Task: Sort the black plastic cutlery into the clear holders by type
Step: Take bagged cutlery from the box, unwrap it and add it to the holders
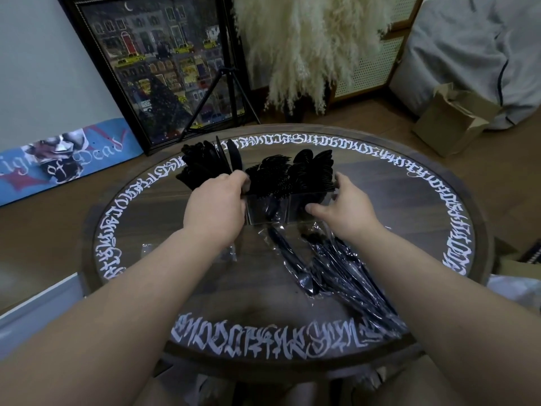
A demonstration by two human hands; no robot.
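Clear holders gripped from both sides at the middle of the round desk [433, 200].

The clear holders [281, 208], packed with upright black cutlery [288, 174], are clasped at their left end by the left hand [215, 205], fingers curled over the rim, and at their right end by the right hand [347, 208], thumb laid against the front wall. More black cutlery in crinkled plastic wrap [330, 273] is seen lying on the desk just in front of the holders, between the forearms.
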